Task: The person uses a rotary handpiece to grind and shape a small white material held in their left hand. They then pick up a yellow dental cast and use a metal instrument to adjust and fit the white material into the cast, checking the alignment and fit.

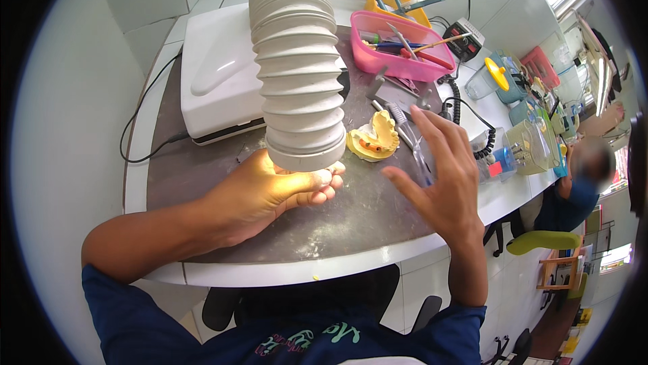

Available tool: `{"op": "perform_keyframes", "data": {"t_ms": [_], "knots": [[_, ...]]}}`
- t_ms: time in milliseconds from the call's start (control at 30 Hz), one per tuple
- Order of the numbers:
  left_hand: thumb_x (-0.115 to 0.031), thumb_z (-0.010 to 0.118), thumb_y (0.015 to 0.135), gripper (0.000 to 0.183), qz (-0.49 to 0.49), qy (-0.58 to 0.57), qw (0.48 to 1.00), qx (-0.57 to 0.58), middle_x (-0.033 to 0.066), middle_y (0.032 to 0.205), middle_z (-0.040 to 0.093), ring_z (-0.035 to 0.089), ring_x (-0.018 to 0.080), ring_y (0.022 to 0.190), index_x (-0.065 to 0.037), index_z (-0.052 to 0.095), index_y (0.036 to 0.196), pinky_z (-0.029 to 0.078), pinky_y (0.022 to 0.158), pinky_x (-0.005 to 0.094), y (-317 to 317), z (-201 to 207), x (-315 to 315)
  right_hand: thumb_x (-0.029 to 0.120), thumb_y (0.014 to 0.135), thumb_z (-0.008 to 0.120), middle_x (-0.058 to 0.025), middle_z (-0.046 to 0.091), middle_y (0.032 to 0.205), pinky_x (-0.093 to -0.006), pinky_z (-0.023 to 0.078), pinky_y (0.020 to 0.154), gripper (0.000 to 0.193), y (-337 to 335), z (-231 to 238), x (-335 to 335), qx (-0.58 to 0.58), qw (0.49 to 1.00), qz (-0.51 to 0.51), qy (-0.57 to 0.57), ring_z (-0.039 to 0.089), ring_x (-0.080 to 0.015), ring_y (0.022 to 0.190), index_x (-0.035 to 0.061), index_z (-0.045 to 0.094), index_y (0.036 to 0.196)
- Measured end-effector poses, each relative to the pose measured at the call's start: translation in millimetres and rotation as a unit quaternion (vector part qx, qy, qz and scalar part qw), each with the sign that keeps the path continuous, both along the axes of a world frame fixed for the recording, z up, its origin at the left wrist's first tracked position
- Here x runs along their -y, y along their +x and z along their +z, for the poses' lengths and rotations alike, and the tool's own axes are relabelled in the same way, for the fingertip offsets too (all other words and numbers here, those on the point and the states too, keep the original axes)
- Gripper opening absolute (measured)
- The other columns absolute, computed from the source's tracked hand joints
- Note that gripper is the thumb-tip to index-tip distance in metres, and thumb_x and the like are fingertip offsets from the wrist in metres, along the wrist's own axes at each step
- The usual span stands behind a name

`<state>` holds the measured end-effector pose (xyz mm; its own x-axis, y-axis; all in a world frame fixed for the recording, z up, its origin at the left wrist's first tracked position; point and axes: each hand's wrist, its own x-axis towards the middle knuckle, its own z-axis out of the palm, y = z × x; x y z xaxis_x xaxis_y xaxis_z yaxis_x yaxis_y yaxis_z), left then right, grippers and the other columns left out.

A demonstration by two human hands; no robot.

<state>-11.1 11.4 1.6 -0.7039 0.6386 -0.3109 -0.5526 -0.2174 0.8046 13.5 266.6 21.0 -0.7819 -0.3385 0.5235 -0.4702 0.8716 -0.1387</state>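
My left hand (273, 193) is under the mouth of a ribbed, off-white flexible hose (300, 88), its thumb and fingers pinched together. The hose hides part of this hand, and whatever its fingers hold is too small or covered to make out. My right hand (445, 172) is raised over the right side of the bench, thumb and fingers spread, holding nothing. Between the two hands sits a yellow dental plaster model (375, 137) with an orange-red patch on its arch. A silver rotary handpiece (399, 116) lies beside the model, close to my right fingertips.
A white machine with a cord (219, 74) stands at the left. Behind the model is a pink basket of tools (378, 66); a dark control box (463, 39) with a coiled cable stands right of it. Clear containers (526, 145) line the right side. Another person (574, 183) sits farther right.
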Motion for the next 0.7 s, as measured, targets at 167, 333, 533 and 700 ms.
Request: {"op": "perform_keyframes", "data": {"t_ms": [167, 333, 533, 700], "knots": [[-0.01, 0.059, 0.096, 0.034, 0.027, 0.003, 1.0, -0.014, 0.0157, 0.12, 0.059, 0.064, 0.0152, 0.099, 0.003, 0.05, 0.126, 0.055, 0.088, 0.0257, 2.8, 2.1, -0.3, 0.028, 0.07, 0.082, -0.0143, 0.063, 0.115, -0.0394, 0.048, 0.089, 0.075, -21.0, -10.7, 10.6, 0.058, 0.998, 0.007, 0.011, 0.059, -0.03, 0.102, 0.0039, 0.052, 0.134], [-0.01, 0.057, 0.097, 0.033, 0.018, 0.001, 0.999, -0.045, 0.0156, 0.121, 0.059, 0.063, 0.0153, 0.101, 0.002, 0.049, 0.127, 0.055, 0.088, 0.0266, 4.5, 0.0, 1.2, 0.022, 0.07, 0.08, -0.0148, 0.063, 0.108, -0.0408, 0.049, 0.086, 0.065, -23.4, -12.3, 13.7, 0.062, 0.998, 0.016, -0.002, 0.059, -0.0318, 0.099, 0.0036, 0.054, 0.126], [-0.009, 0.057, 0.096, 0.026, 0.031, -0.078, 0.987, -0.14, 0.011, 0.106, 0.065, 0.064, 0.0125, 0.09, 0.003, 0.057, 0.119, 0.054, 0.08, 0.0259, 5.1, -4.6, 1.0, 0.017, 0.069, 0.08, -0.0164, 0.059, 0.112, -0.0413, 0.049, 0.087, 0.064, -4.7, -14.5, 18.9, 0.107, 0.99, 0.071, -0.05, 0.059, -0.0344, 0.102, 0.0029, 0.052, 0.125], [-0.006, 0.062, 0.091, 0.022, 0.077, -0.144, 0.944, -0.287, 0.0079, 0.097, 0.069, 0.063, 0.01, 0.081, 0.004, 0.062, 0.111, 0.052, 0.072, 0.0257, 8.6, -7.4, -1.4, 0.015, 0.066, 0.084, -0.0149, 0.06, 0.115, -0.0341, 0.052, 0.078, 0.071, 11.6, -12.1, 31.9, 0.16, 0.979, 0.073, -0.104, 0.062, -0.0268, 0.098, 0.0026, 0.051, 0.128]]}}
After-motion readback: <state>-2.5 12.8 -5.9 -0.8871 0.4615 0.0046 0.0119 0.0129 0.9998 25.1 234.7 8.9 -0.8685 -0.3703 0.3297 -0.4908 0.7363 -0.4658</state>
